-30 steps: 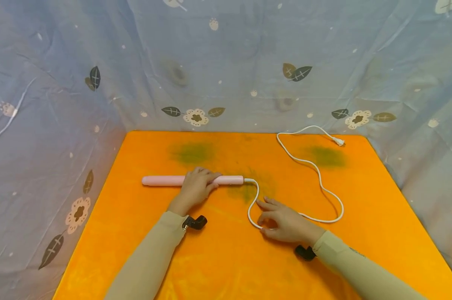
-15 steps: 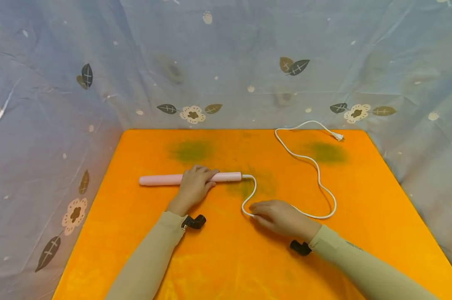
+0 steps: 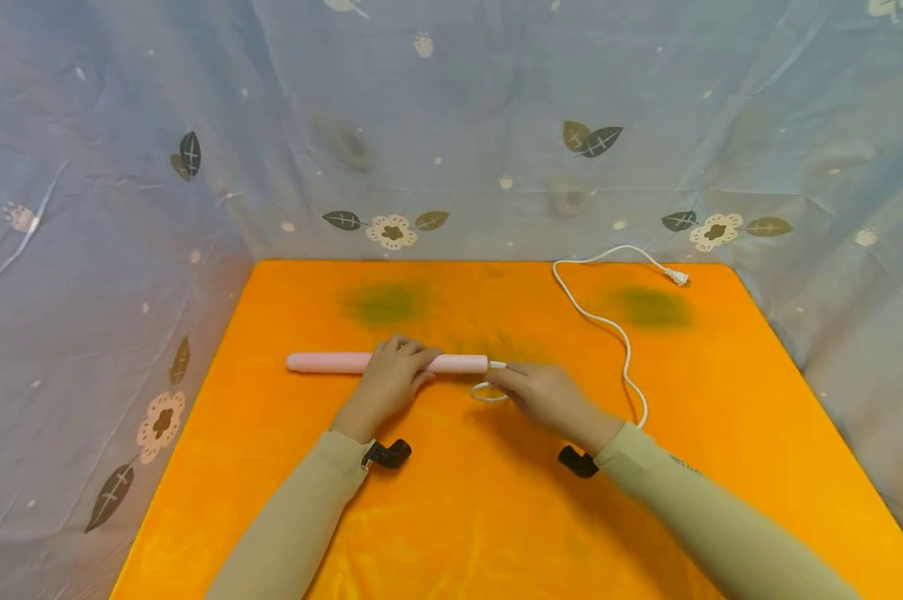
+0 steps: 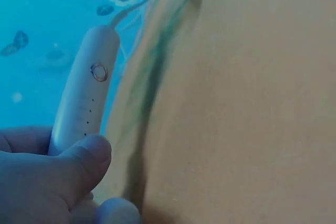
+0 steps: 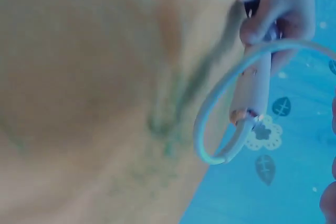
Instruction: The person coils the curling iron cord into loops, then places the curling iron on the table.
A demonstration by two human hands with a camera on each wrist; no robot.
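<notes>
A pink hair iron (image 3: 459,364) lies crosswise on the orange cloth, its cord end towards the right. My left hand (image 3: 388,375) grips it around the middle. In the left wrist view, a round button (image 4: 98,72) and a row of small dots show on the handle (image 4: 79,103), above my thumb. Close to the cord end, my right hand (image 3: 552,402) holds the white cord (image 3: 489,398), which makes a small loop between the handle and my fingers. The right wrist view shows this loop (image 5: 202,119) raised, with my fingertips (image 5: 331,203) at the right edge.
Beyond my right hand, the rest of the cord winds to a white plug (image 3: 677,276) at the table's back right. Orange cloth (image 3: 436,500) with greenish patches covers the table. A blue-grey patterned curtain (image 3: 496,125) stands behind and on both sides.
My right hand has moved up and left towards the hair iron's cord end, drawing the cord into a smaller loop. The left hand keeps its grip in place.
</notes>
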